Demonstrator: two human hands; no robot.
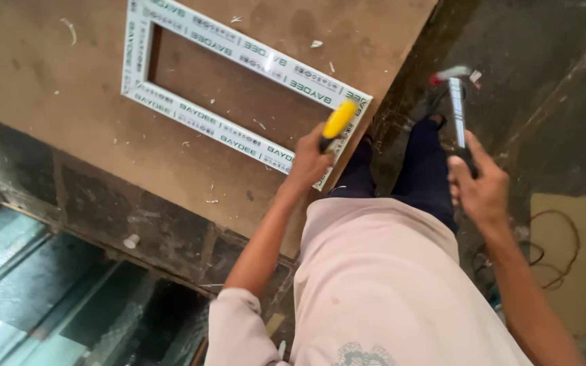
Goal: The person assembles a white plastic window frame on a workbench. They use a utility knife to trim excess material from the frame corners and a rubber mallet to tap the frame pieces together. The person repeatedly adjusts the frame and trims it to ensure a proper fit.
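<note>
Two fists, left hand (308, 161) gripping yellow-handled chisel (338, 122), right hand (481, 188) gripping steel hammer (457, 102)

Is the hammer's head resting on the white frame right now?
No, the hammer is raised in the right hand out over the floor, well away from the white frame, where the left hand holds a yellow-handled tool.

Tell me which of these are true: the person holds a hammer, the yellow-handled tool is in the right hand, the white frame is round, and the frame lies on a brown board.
1. The right hand holds a hammer. True.
2. The yellow-handled tool is in the right hand. False: the left hand holds it.
3. The white frame is round. False: it is rectangular.
4. The frame lies on a brown board. True.
</note>
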